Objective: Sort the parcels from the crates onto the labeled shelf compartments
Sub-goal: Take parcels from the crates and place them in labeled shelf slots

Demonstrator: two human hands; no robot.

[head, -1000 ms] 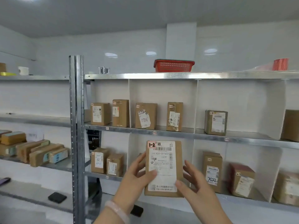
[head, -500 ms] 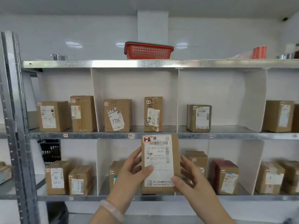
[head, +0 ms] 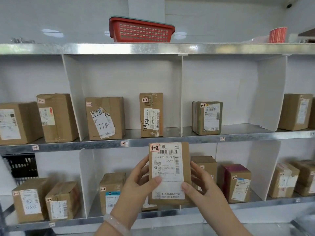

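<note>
Closer than half a second ago, my view has moved in on the shelf (head: 76, 145). The parcel (head: 169, 171) marked 1-2 is held upright in front of the lower row, its top edge at the middle rail, right of the 1-2 shelf tag (head: 123, 143). My left hand (head: 136, 184) and right hand (head: 201, 184) clamp its two sides, thumbs on the label.

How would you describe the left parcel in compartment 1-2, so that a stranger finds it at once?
Look under the red basket on top of the metal shelf. The compartment below it, tagged 1-2, holds two parcels. The wider left parcel alone bears a crooked white label with 7786 handwritten.
</note>
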